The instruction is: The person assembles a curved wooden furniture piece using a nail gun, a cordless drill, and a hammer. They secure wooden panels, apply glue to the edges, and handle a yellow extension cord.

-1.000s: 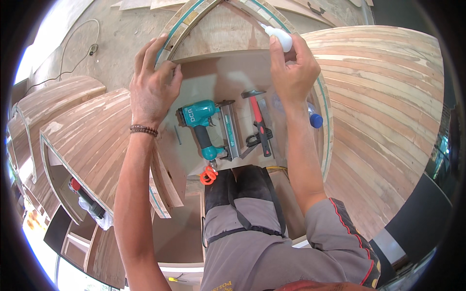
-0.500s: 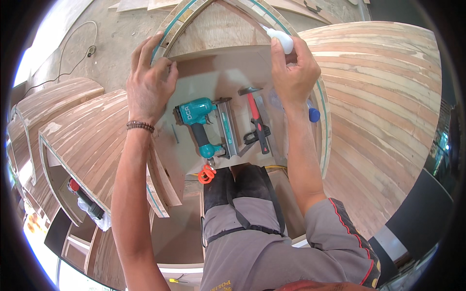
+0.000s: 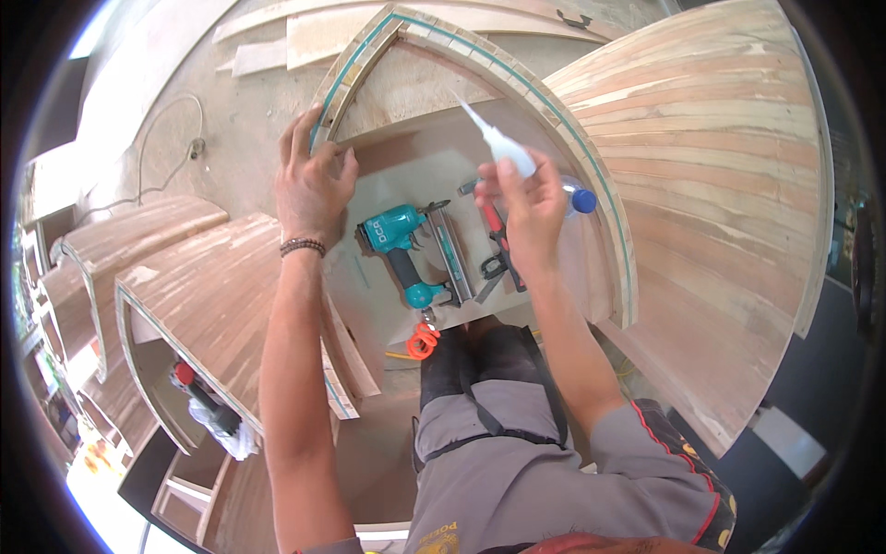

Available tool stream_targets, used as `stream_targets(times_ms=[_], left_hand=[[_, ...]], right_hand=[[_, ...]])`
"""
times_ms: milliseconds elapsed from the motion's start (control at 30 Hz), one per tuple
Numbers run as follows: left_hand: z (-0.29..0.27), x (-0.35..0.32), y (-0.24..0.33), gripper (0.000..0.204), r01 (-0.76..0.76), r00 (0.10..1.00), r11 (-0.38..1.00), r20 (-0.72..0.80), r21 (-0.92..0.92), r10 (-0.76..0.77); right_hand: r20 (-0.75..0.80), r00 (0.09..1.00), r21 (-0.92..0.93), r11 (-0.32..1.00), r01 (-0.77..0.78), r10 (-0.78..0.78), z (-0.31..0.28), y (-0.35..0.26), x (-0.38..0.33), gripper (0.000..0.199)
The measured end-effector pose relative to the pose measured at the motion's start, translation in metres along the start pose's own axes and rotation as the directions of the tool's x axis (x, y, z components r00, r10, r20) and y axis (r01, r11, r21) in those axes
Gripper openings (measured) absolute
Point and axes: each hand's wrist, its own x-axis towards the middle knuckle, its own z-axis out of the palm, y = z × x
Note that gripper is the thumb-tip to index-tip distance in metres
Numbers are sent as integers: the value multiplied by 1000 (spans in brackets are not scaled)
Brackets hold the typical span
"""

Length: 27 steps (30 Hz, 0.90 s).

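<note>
In my right hand (image 3: 531,208), a small white glue bottle (image 3: 506,152) with a long thin nozzle is pinched between thumb and fingers. Its tip points up and left, inside the curve of a pointed wooden arch frame (image 3: 591,157) with a teal stripe along its edge. My left hand (image 3: 314,185) rests on that frame's left rim, fingers spread and thumb apart. Between my arms, a teal nail gun (image 3: 392,231) lies on a board (image 3: 369,305). Beside it is a hammer (image 3: 494,222) with a red and black handle, its head partly hidden by my right hand.
A clear bottle with a blue cap (image 3: 581,200) is behind my right hand. An orange coiled air hose (image 3: 423,342) joins the nail gun. Curved plank panels (image 3: 701,185) flank me on both sides. A red and black tool (image 3: 208,397) sits inside a left one.
My right hand has drawn the glue bottle away from the frame's right rim, inward and down toward me. My left hand stays on the left rim. The whole view has shifted.
</note>
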Motion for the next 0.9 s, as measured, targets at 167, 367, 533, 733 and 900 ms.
stream_targets(times_ms=[167, 367, 533, 733, 900], left_hand=[[3, -2, -5, 16, -26, 1000, 999, -14, -18, 26], [4, -4, -5, 18, -38, 999, 995, -12, -87, 37], [10, -5, -30, 20, -106, 994, 971, -60, -213, 96], [-23, -34, -6, 36, -212, 976, 950, -2, -230, 218], [-65, -143, 73, 38, 197, 888, 504, 371, -841, 273]], right_hand=[[139, 951, 395, 865, -310, 277, -7, -14, -68, 29], [263, 936, 555, 757, -345, 233, -41, -27, -143, 25], [211, 957, 494, 823, -281, 199, -65, -49, -202, 28], [-1, 995, 316, 943, -99, 105, -92, -52, -265, 29], [-113, 988, 282, 957, -68, 103, -98, -29, -308, 30]])
